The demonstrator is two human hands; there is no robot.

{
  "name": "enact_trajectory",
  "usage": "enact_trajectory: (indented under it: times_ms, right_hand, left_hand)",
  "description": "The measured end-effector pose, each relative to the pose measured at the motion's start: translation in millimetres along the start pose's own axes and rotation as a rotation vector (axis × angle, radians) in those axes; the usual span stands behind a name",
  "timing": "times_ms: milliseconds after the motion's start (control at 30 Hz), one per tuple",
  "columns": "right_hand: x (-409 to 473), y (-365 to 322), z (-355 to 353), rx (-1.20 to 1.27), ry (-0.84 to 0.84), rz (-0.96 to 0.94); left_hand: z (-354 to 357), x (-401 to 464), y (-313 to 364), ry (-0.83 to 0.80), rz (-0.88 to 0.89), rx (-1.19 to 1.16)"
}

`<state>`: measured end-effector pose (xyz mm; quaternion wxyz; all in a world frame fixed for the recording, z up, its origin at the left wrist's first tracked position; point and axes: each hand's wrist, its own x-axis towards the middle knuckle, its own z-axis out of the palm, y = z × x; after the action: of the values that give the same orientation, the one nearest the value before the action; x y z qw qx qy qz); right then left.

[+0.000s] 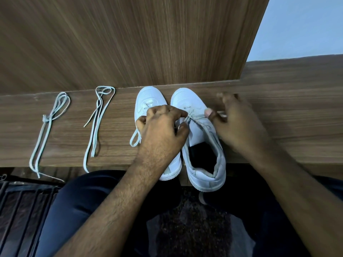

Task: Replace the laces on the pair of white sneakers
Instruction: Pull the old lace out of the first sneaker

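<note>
Two white sneakers stand side by side on a wooden ledge (278, 112), toes away from me. My left hand (163, 125) lies over the left sneaker (148, 98) and pinches the pale lace (196, 117) of the right sneaker (204, 160) near its lower eyelets. My right hand (233, 119) pinches the other end of that lace at the shoe's right side, thumb and forefinger together, slightly blurred. A loop of lace (134, 139) hangs out to the left of the left sneaker. Two loose pale laces lie further left, one knotted (48, 123), one folded (96, 123).
A wooden panel (130, 39) rises right behind the ledge, close to the shoe toes. The sneakers' heels overhang the ledge's front edge above my lap. A dark slatted surface (24, 210) is at lower left. A pale wall (306, 25) shows at upper right.
</note>
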<state>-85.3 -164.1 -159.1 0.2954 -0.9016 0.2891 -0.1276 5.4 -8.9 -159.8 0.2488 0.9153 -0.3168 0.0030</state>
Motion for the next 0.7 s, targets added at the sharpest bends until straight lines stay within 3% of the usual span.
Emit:
enact_trajectory:
  times_ms: [67, 233, 500, 700]
  right_hand:
    - [-5, -6, 3, -0.166, 0.03, -0.094]
    - [-10, -18, 6, -0.04, -0.107, -0.289]
    - [5, 5, -2, 0.042, -0.083, -0.001]
    - [4, 3, 7, 0.043, -0.096, -0.01]
  left_hand:
    - [0, 0, 1, -0.021, 0.005, 0.032]
    - [-2, 0, 1, -0.056, 0.024, 0.091]
    - [-3, 1, 6, -0.106, 0.036, 0.161]
    - [1, 4, 6, -0.093, 0.021, 0.173]
